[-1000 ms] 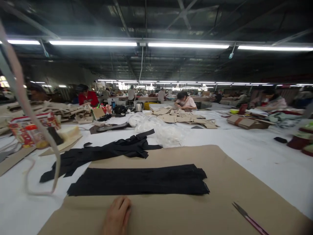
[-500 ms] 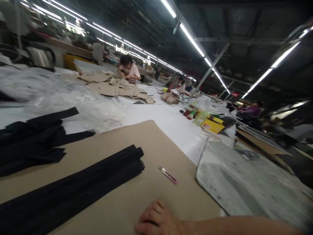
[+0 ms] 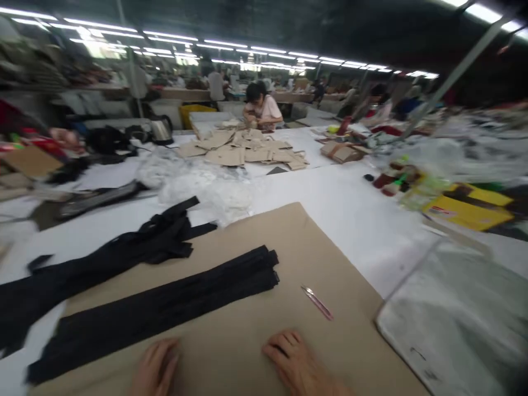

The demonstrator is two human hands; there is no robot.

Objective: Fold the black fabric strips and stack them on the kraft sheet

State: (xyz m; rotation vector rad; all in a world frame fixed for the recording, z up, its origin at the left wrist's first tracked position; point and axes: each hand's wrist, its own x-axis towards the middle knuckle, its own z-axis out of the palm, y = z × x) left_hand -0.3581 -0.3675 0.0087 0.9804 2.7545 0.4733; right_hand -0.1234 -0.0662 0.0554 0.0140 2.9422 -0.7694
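Both of my hands rest flat on a brown cardboard sheet (image 3: 297,242) at the near table edge. My left hand (image 3: 154,368) lies open, fingers stretched, just below a neat stack of long black fabric strips (image 3: 165,308). My right hand (image 3: 295,363) is open too, fingers spread on the cardboard, nearest to a small pair of pink-handled snips (image 3: 317,302) that lies a little beyond it. Neither hand holds anything. A loose heap of more black strips (image 3: 124,253) lies to the left, partly off the cardboard.
A white table (image 3: 355,214) stretches ahead with crumpled clear plastic (image 3: 206,184), cardboard pieces (image 3: 243,151) and a yellow box (image 3: 468,209). A grey worn panel (image 3: 457,324) sits at the right. A person (image 3: 262,107) works seated at the far side; other people stand farther back.
The view swung right, then back toward the middle. My left hand has come back into sight beside my right; both now lie flat on the cardboard.
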